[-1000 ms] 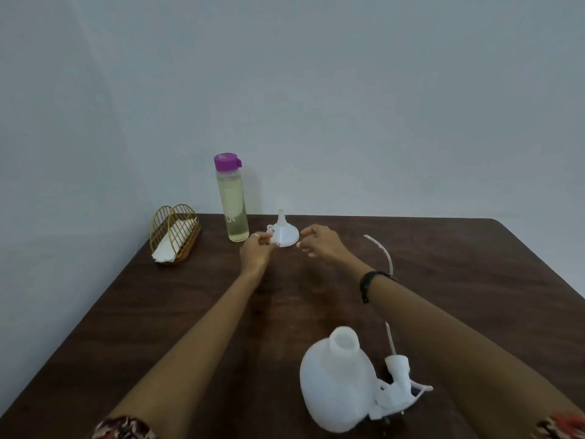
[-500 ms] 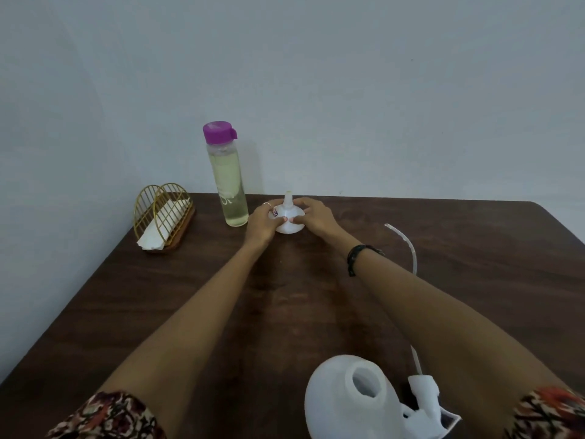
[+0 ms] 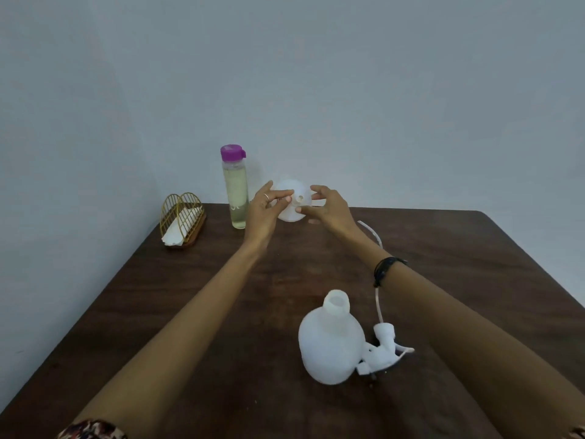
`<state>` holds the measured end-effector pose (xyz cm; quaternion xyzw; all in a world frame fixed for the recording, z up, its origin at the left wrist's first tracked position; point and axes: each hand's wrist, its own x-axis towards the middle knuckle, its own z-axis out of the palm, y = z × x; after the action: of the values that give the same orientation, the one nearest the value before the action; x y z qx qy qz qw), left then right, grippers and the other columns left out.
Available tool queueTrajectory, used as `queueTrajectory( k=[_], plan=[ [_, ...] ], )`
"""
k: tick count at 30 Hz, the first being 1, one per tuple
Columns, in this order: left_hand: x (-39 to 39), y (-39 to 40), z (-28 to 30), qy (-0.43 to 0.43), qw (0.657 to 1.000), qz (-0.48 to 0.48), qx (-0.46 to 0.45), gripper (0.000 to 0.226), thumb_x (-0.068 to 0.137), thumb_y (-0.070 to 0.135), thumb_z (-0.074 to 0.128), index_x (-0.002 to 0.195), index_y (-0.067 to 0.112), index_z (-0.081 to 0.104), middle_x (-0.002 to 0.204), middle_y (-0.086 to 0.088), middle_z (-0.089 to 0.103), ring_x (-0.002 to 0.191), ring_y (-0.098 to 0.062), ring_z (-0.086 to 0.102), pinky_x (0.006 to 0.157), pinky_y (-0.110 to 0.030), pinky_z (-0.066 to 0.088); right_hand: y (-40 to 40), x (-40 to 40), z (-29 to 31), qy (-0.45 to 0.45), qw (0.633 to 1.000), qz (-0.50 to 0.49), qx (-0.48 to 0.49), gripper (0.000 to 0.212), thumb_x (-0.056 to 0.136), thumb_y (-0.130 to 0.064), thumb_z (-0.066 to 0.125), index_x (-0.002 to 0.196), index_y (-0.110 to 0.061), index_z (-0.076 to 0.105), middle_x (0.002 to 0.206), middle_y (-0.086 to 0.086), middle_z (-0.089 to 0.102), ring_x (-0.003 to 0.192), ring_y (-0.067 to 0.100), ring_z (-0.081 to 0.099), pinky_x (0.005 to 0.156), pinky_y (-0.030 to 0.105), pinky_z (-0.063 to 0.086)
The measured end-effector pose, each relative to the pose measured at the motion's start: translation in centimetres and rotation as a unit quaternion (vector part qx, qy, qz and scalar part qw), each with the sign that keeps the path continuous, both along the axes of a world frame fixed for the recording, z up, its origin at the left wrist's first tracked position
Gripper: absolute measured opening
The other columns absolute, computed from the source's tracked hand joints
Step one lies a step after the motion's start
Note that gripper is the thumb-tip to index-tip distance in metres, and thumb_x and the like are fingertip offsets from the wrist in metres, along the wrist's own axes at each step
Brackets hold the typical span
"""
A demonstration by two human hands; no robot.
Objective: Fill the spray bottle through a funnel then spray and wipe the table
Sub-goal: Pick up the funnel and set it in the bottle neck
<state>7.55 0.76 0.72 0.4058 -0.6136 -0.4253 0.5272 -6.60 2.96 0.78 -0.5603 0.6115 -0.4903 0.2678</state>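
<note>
Both hands up at the table's (image 3: 126, 312) far edge, funnel (image 3: 291, 201) pinched between them, clear of the surface, spout towards the camera. Left hand (image 3: 264, 213) fingertips grip its left rim; right hand (image 3: 329, 209) fingertips grip the right rim near the spout. Bottle (image 3: 330, 343) stands uncapped near the person, sprayer (image 3: 384, 350) lying beside it. Refill flask (image 3: 235, 188) just left of the left hand.

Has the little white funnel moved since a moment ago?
Yes. The funnel has come up off the table, held in both hands and tipped spout toward the camera; beside the purple-capped bottle it sits higher.
</note>
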Motion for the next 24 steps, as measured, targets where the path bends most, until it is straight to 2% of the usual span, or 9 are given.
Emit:
queueTrajectory(
  k=[2,4,6,8,11,13,15,20,24],
  plan=[
    [0.6,2.0,1.2,0.006,1.000,-0.015,-0.024,0.022,0.086,0.009,0.062,0.107,0.004,0.067,0.143,-0.004,0.043,0.130,-0.013,0.041,0.105,-0.024,0.034,2.2,0.0,1.4,-0.014,1.000,0.013,-0.021,0.061,0.079,-0.014,0.073,0.133,-0.006,0.047,0.126,0.008,0.050,0.109,0.023,0.057,0.072,0.026,0.059],
    [1.1,3.7,2.1,0.009,0.999,-0.014,-0.039,0.015,0.084,0.008,0.064,0.099,0.004,0.066,0.131,0.002,0.053,0.126,-0.012,0.044,0.101,-0.021,0.036,4.2,-0.1,2.1,-0.048,0.998,0.025,-0.037,0.054,0.080,-0.010,0.072,0.130,-0.007,0.051,0.123,0.006,0.049,0.109,0.020,0.057,0.071,0.020,0.058],
    [1.4,5.0,2.9,0.024,0.998,-0.012,-0.050,0.010,0.081,0.007,0.067,0.089,0.011,0.063,0.114,0.008,0.058,0.120,-0.013,0.049,0.098,-0.019,0.042,5.9,-0.2,2.4,-0.092,0.994,0.030,-0.055,0.047,0.082,-0.010,0.069,0.126,-0.007,0.053,0.125,0.008,0.051,0.108,0.019,0.058,0.075,0.021,0.058],
    [1.7,6.3,3.8,0.042,0.997,-0.018,-0.062,0.021,0.077,0.004,0.070,0.086,0.019,0.058,0.111,0.005,0.059,0.114,-0.013,0.053,0.093,-0.016,0.046,7.2,-0.4,2.7,-0.136,0.988,0.035,-0.068,0.041,0.084,-0.011,0.067,0.123,-0.007,0.054,0.124,0.011,0.055,0.107,0.022,0.062,0.078,0.025,0.058],
    [1.8,8.0,4.5,0.037,0.998,-0.019,-0.050,0.039,0.073,0.005,0.075,0.103,0.017,0.053,0.114,-0.001,0.057,0.109,-0.014,0.054,0.084,-0.015,0.050,9.0,-0.9,3.1,-0.182,0.980,0.037,-0.078,0.037,0.083,-0.010,0.068,0.119,-0.007,0.057,0.119,0.012,0.059,0.107,0.026,0.063,0.081,0.031,0.058],
    [1.8,8.8,4.8,0.026,0.999,-0.028,-0.016,0.052,0.073,0.007,0.076,0.117,0.013,0.050,0.119,-0.004,0.055,0.111,-0.017,0.053,0.090,-0.025,0.050,10.2,-1.2,3.4,-0.193,0.977,0.030,-0.089,0.037,0.082,-0.010,0.070,0.117,-0.007,0.058,0.118,0.012,0.060,0.108,0.025,0.063,0.083,0.033,0.058],
    [1.9,9.4,4.7,0.032,0.997,-0.060,0.043,0.054,0.075,0.009,0.074,0.123,0.012,0.048,0.122,-0.007,0.056,0.112,-0.019,0.055,0.093,-0.032,0.050,11.4,-1.2,3.6,-0.178,0.978,0.009,-0.110,0.034,0.081,-0.009,0.070,0.113,-0.008,0.059,0.116,0.010,0.061,0.107,0.022,0.063,0.082,0.031,0.058],
    [1.9,10.6,4.4,0.159,0.961,-0.171,0.149,0.030,0.084,0.010,0.064,0.112,0.010,0.054,0.115,-0.012,0.062,0.102,-0.021,0.064,0.085,-0.029,0.056,14.4,-1.3,3.5,-0.090,0.981,-0.024,-0.171,0.022,0.081,-0.008,0.068,0.101,-0.013,0.064,0.105,0.000,0.067,0.099,0.014,0.065,0.079,0.024,0.054],
    [0.7,11.2,4.0,0.169,0.954,-0.192,0.156,0.038,0.082,0.014,0.065,0.118,0.010,0.051,0.113,-0.010,0.059,0.098,-0.017,0.064,0.083,-0.028,0.056,16.3,0.0,3.2,0.075,0.963,-0.072,-0.248,0.016,0.083,-0.009,0.068,0.097,-0.017,0.067,0.099,-0.002,0.068,0.089,0.008,0.065,0.077,0.012,0.050]
  ],
)
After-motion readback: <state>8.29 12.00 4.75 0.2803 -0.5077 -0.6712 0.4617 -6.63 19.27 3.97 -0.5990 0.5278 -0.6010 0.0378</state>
